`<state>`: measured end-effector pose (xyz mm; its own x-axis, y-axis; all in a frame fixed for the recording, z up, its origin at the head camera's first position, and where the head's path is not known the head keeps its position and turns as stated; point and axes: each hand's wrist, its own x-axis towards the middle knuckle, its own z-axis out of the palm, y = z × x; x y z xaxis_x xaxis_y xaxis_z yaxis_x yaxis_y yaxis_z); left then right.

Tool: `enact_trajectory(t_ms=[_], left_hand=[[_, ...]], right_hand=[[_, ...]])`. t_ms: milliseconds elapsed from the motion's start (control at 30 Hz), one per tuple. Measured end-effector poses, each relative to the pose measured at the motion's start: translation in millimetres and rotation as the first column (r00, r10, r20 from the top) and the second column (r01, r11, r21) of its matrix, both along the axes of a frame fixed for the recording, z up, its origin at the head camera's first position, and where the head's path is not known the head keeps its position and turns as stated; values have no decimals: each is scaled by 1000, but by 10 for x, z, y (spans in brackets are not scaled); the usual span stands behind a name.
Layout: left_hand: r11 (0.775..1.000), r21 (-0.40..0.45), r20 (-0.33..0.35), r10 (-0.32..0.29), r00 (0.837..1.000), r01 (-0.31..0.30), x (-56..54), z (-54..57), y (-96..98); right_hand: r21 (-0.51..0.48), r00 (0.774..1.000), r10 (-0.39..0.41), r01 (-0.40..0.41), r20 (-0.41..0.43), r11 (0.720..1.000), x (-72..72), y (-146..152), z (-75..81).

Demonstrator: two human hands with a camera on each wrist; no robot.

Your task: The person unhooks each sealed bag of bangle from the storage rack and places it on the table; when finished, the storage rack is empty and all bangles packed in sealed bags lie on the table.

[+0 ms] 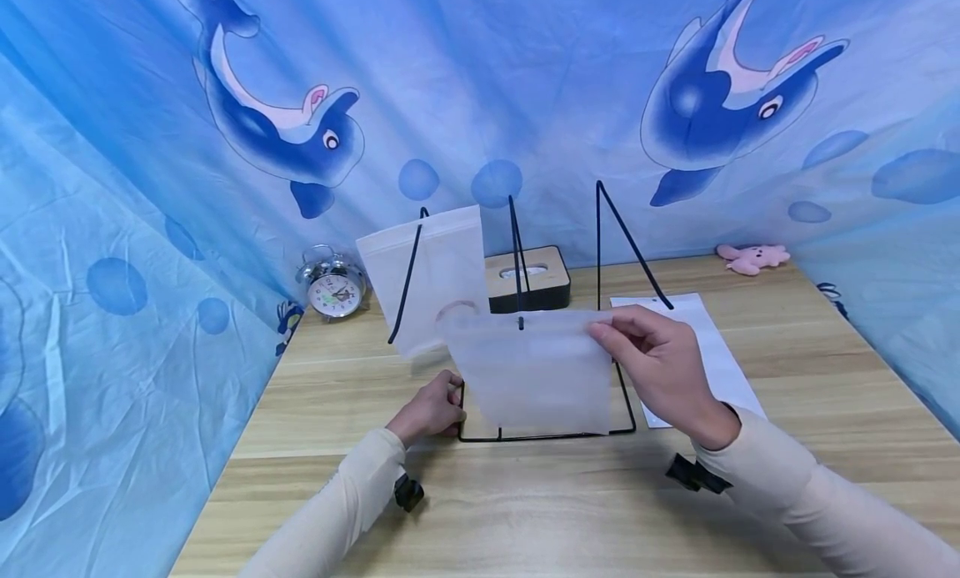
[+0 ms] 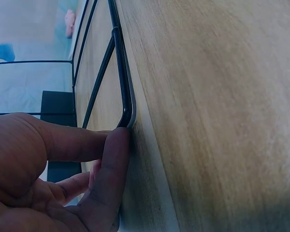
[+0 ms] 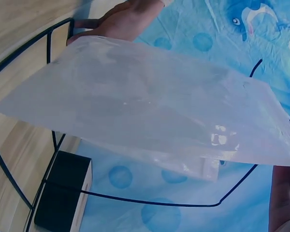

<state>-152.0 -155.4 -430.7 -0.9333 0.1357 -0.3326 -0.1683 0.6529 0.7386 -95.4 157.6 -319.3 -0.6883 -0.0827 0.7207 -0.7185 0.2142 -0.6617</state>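
A black wire rack (image 1: pixel 555 436) stands on the table with several upright wire arms. My left hand (image 1: pixel 433 407) grips its front left corner; in the left wrist view, thumb and finger pinch the bent wire (image 2: pixel 127 108). A translucent plastic bag (image 1: pixel 540 378) hangs in front of the rack, its upper right corner pinched by my right hand (image 1: pixel 660 365). The middle arm's tip shows at the bag's top edge; I cannot tell whether it passes through. Another translucent bag (image 1: pixel 442 269) hangs tilted on the left arm. In the right wrist view the held bag (image 3: pixel 150 101) spreads wide.
Behind the rack stands a tissue box (image 1: pixel 528 290) with a wooden top. A silver alarm clock (image 1: pixel 334 290) is at the back left. White sheets or bags (image 1: pixel 720 353) lie right of the rack, and a pink plush toy (image 1: pixel 753 258) lies at the back right.
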Motion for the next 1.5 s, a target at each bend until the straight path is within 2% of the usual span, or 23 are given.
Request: enact_trajectory(t_ms=[167,400,533,667,767,933,1033,1133,1200,1367,1500], left_hand=[[1000,-27,-18,-16,1000,16,12,15,-8],[995,-56,-30,-81,996,79,24,39,-16],[997,-43,-24,-69,997,68,11,29,-10],[999,-15,-19,-38,999,37,3,2,6],[1000,-4,-12,-22,1000,22,-1,-4,19],[1000,-20,4,-10,1000,10,-16,14,31],[1000,-29,5,-10,1000,10,-24,20,22],[999,-37,6,-11,1000,11,-36,10,17],[999,-41,11,-12,1000,12,-42,3,12],[999,-37,15,-17,1000,17,-44,-5,17],[999,-43,8,-16,1000,16,-46,6,22]], right_hand=[[-23,1000,26,-26,-4,999,51,-5,34],[-69,997,75,-77,-31,995,131,27,74],[-52,997,65,-67,-35,996,194,108,87],[-34,997,58,-60,-43,998,235,235,25],[-29,999,29,-30,-39,999,282,365,-45],[33,994,-111,110,22,993,415,598,-129],[61,978,-183,178,102,982,475,726,-164],[91,950,-236,222,206,971,501,860,-195],[115,923,-257,233,287,966,501,947,-210],[115,872,-254,227,419,967,427,1161,-260],[77,843,-234,226,484,971,345,1291,-287]])
